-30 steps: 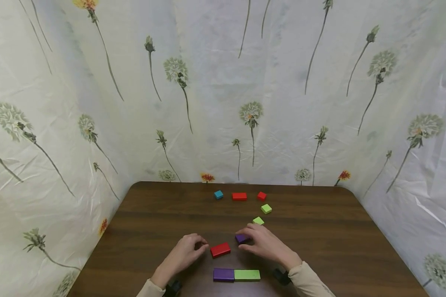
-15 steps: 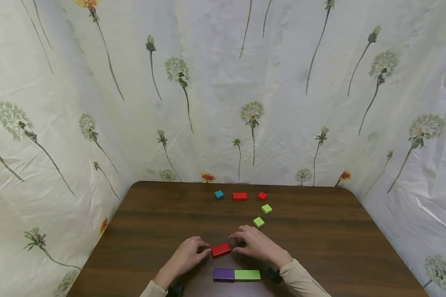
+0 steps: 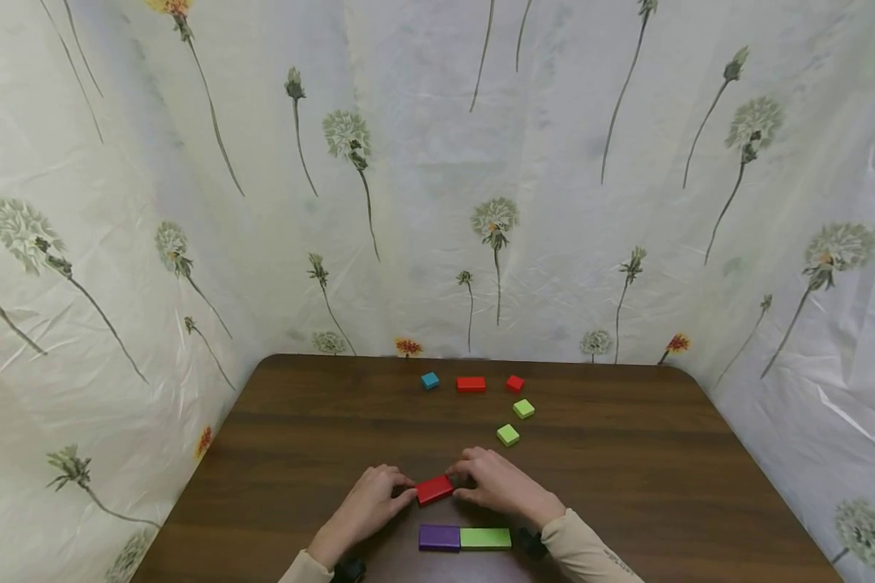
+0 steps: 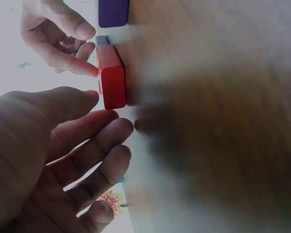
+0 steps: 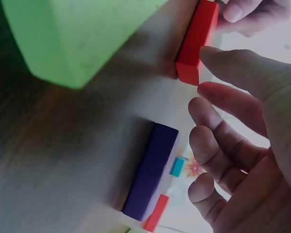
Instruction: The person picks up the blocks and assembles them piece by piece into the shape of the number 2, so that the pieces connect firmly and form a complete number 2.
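Observation:
A red block (image 3: 434, 490) lies slightly aslant on the table between my two hands. My left hand (image 3: 370, 500) has thumb and index fingertips at its left end; the other fingers curve loosely, as the left wrist view shows. At the opposite end, the thumb and index fingertips of my right hand (image 3: 501, 484) pinch the red block (image 5: 196, 46). Nearer to me, a purple block (image 3: 439, 538) and a light green block (image 3: 485, 538) lie end to end. Another purple block (image 5: 151, 172) stands near my right fingers; the right hand hides it in the head view.
Toward the back of the dark wooden table (image 3: 321, 413) lie a small blue block (image 3: 429, 380), a longer red block (image 3: 471, 385), a small red block (image 3: 514, 383) and two small light green blocks (image 3: 523, 409). A flower-patterned curtain (image 3: 408, 202) surrounds the table.
My right hand has moved left from the purple block to the red block's right end. My left hand has shifted slightly right to its left end. The blocks keep their places.

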A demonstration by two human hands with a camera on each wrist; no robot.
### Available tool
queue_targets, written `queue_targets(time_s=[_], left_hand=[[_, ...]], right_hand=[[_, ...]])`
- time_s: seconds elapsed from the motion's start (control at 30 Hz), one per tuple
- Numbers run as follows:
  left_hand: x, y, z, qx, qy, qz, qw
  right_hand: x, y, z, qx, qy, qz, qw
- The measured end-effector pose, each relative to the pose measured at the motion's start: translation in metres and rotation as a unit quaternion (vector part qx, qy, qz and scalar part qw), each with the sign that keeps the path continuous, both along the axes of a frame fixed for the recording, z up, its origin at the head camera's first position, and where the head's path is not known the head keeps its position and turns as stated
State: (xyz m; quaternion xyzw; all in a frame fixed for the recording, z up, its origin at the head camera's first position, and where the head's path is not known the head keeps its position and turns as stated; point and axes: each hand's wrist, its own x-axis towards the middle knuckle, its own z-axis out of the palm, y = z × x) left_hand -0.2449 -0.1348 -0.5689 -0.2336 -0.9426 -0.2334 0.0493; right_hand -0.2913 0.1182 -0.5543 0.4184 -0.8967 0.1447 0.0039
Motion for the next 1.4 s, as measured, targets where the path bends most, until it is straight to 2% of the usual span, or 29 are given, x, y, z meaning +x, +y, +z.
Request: queue_targets(time_s=[0.17,0.43,0.73,0.9,1.4], left_hand=[[0.0003,0.0027,-0.0031,0.002,0.015,-0.001,0.9999],[0.0021,0.0058,-0.001,0.011,0.036,-0.016,0.9992],[0.0056,0.0048,0.002,0.017,-0.014,-0.015,0.9996],[0.0067,0.0043,0.0052,0.022,-0.025,-0.021,0.9992],[0.0082,0.0024,0.004,0.038,-0.059,-0.043,0.9966]], right_hand=[[0.0019,-0.0017,-0.0008,0.001,-0.019,-0.01,0.9998],[0.0007,-0.0022,-0.0031,-0.004,-0.008,-0.009,0.9999],[0.0034,-0.0042,-0.0051,-0.007,-0.01,-0.008,0.9999],[0.0028,-0.0053,-0.0045,-0.007,-0.012,-0.008,0.9999],[0.0008,-0.0058,-0.0071,-0.019,-0.021,0.006,0.9996]])
